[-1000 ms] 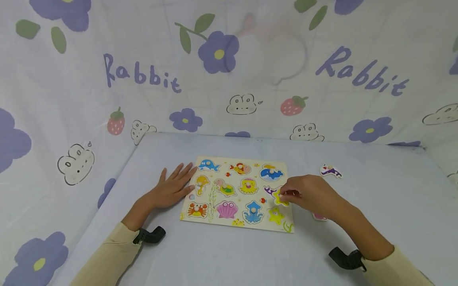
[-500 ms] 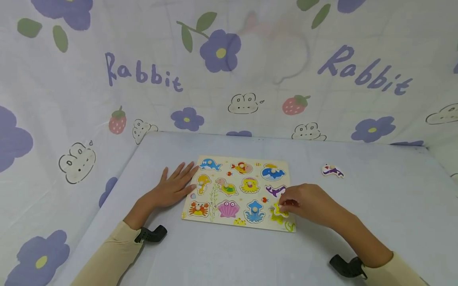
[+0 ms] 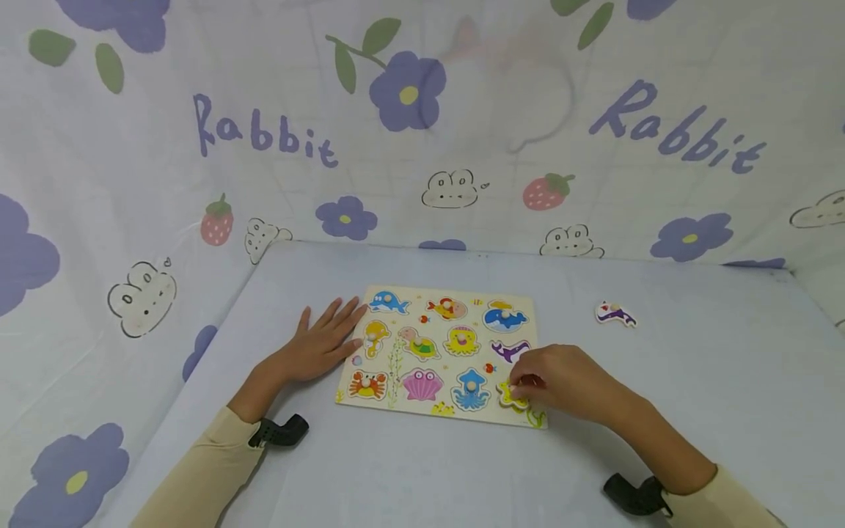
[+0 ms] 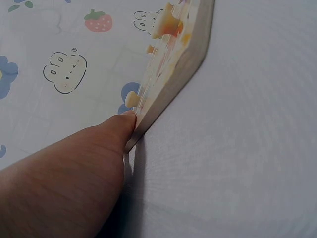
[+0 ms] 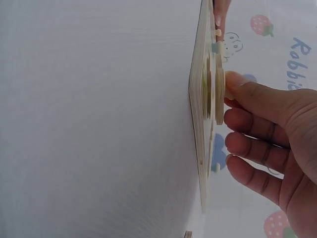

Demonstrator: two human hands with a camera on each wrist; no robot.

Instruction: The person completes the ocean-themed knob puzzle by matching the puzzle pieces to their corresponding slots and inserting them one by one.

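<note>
In the head view, a wooden peg puzzle board [image 3: 488,415] with sea animals lies on the table. My right hand [image 3: 574,381] pinches a yellow starfish piece [image 3: 508,397] by its knob, over the starfish picture at the board's lower right corner. Seen edge-on in the right wrist view, the starfish piece [image 5: 220,96] stands a little apart from the board [image 5: 196,94]. My left hand [image 3: 323,345] lies with its fingers spread and straight, touching the board's left edge. The left wrist view shows its thumb [image 4: 126,124] against that edge.
A loose purple sea-animal piece [image 3: 615,314] lies on the table right of the board. Several knobbed pieces sit in the board, including a crab [image 3: 367,387] and a squid [image 3: 471,396]. A pink clam picture [image 3: 422,384] and a purple picture [image 3: 510,350] show no knobs.
My right hand has carried the starfish piece from over the purple picture toward me, down to the starfish picture. A pink piece seen earlier beneath that hand is now hidden. My left hand stays put.
</note>
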